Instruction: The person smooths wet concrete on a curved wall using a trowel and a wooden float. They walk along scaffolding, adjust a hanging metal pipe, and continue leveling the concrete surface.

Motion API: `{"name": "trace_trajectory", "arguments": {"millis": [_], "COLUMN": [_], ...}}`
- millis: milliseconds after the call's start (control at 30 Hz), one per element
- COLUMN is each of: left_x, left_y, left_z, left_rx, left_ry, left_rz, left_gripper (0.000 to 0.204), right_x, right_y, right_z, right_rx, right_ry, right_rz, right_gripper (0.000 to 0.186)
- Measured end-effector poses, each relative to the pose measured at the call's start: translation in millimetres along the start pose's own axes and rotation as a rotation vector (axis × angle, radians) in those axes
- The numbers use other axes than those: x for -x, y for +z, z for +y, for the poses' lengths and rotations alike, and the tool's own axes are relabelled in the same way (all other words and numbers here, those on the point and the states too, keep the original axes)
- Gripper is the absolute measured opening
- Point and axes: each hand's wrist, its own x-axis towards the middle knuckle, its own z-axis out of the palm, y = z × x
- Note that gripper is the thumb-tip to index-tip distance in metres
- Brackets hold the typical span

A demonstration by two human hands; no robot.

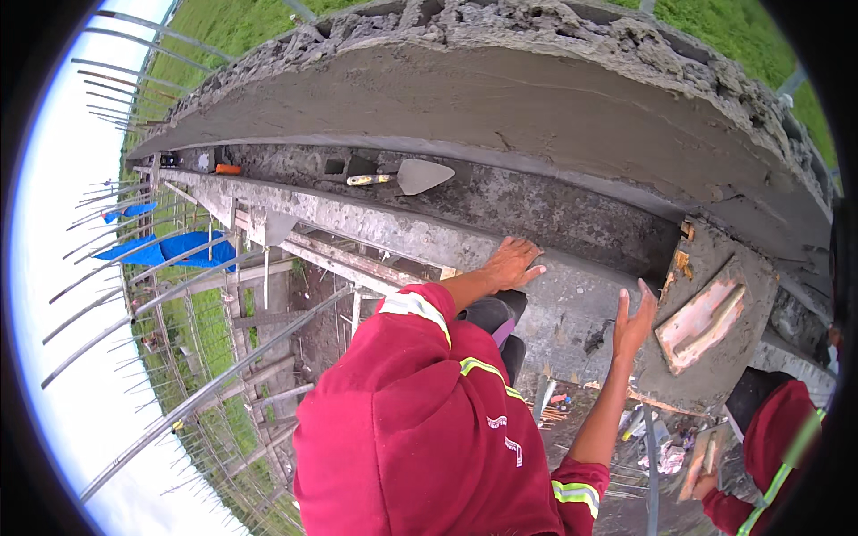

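Observation:
My left hand rests on the edge of the grey concrete ledge, holding nothing, its fingers loosely spread. Over the ledge's right part, my right hand is raised with thumb and fingers apart, also holding nothing. Just right of it a wooden float lies on a mortar-smeared board. Beyond my left hand, a pointed trowel with a pale handle lies in the trough behind the ledge. An orange-handled tool lies further left there.
A freshly smoothed wall with a rough top curves across the far side. At lower right, a co-worker in a red top holds a wooden float. Scaffold poles and a blue tarp are at left, over a drop.

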Motion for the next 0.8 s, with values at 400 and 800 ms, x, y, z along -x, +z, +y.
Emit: {"name": "trace_trajectory", "arguments": {"millis": [400, 800], "left_x": [43.5, 76.6], "left_y": [-8.1, -16.5], "left_z": [-22.3, -50.5], "left_rx": [-0.060, -0.151], "left_ry": [-0.072, -0.185], "left_rz": [0.107, 0.030], "left_gripper": [0.101, 0.121], "right_x": [9.1, 20.2], "right_y": [78.6, 82.5], "right_z": [4.6, -3.9], "right_rx": [0.539, 0.592], "right_ry": [-0.288, -0.340], "right_rz": [-0.418, -0.402], "right_gripper": [0.114, 0.117]}}
